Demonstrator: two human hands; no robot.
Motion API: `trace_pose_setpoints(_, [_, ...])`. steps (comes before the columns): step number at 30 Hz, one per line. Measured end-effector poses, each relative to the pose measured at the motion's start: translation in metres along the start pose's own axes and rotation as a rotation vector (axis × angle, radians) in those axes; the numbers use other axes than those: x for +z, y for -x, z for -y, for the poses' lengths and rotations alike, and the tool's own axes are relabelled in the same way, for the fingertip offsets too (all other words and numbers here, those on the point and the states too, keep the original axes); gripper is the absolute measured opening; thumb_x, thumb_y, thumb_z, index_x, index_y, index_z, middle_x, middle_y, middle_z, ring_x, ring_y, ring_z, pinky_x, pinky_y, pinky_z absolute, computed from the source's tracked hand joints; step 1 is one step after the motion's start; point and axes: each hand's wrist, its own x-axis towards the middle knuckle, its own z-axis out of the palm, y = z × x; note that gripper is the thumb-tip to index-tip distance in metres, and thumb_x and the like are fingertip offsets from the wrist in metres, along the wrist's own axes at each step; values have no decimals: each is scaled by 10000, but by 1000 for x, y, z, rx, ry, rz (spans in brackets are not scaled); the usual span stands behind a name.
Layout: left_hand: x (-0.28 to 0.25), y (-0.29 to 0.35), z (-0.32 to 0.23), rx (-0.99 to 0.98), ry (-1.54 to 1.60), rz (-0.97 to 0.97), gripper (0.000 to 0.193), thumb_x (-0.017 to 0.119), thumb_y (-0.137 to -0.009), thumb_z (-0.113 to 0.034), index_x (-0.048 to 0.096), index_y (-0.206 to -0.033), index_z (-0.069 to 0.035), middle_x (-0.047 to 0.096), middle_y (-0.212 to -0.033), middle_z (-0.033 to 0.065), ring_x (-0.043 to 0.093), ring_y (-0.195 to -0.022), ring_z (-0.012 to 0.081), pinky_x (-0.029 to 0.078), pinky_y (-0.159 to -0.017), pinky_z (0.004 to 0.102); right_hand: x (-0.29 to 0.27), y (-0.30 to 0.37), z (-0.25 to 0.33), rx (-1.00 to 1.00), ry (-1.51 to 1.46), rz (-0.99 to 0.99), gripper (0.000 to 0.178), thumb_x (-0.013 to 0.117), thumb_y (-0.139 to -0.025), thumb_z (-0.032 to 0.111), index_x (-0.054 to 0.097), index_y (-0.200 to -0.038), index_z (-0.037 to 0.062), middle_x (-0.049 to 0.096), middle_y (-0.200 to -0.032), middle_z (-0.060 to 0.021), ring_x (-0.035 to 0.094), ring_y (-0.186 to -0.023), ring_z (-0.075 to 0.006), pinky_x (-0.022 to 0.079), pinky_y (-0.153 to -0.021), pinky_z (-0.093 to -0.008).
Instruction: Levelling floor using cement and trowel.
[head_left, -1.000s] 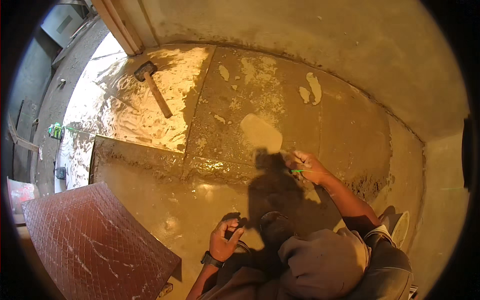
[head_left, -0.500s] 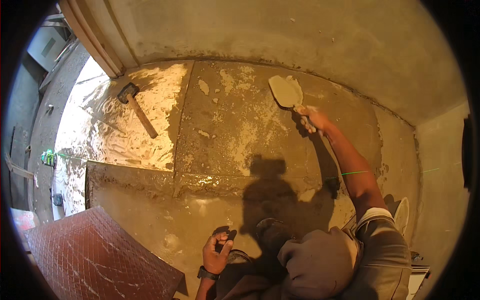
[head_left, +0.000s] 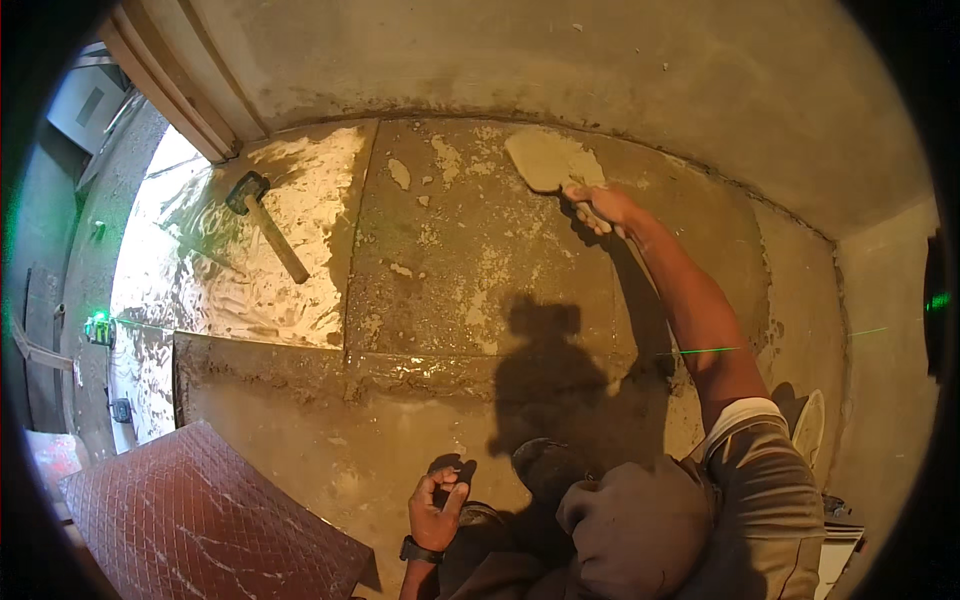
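The brown right sleeve ends in a pale cuff — the wristwatch is dark.

The floor was brown and damp, with large flat tiles across its far part, smeared with wet mud. A hammer lay on the sunlit left section; a green-lit device stood near its left edge.

Mallet and laser level sat off to the left.
Mallet lay in the sunlit patch, dark head toward the door frame, handle angled down-right. Laser level glowed green; small dark device sat near it. Reddish-brown gridded panel with whitish streaks filled lower left. Plain wall ran across the back. Pale round-rimmed object showed at right.
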Motion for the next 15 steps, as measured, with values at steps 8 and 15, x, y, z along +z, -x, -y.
trace_pose_setpoints(8, [7,-3,3,25,23,18,327,731,-888,-184,612,-1113,22,631,-976,45,554,-891,103,476,-814,283,2,63,-55,50,-109,-5,255,598,-959,304,546,-926,57,559,-633,-45,495,-436,-127,396,-384,-285])
trace_pose_setpoints(15, [5,9,6,-8,72,-19,321,724,-886,-148,619,-1123,42,641,-941,75,593,-849,126,508,-757,298,34,157,-97,54,-94,77,306,653,-936,304,549,-979,20,553,-647,-31,488,-456,-95,379,-389,-262])
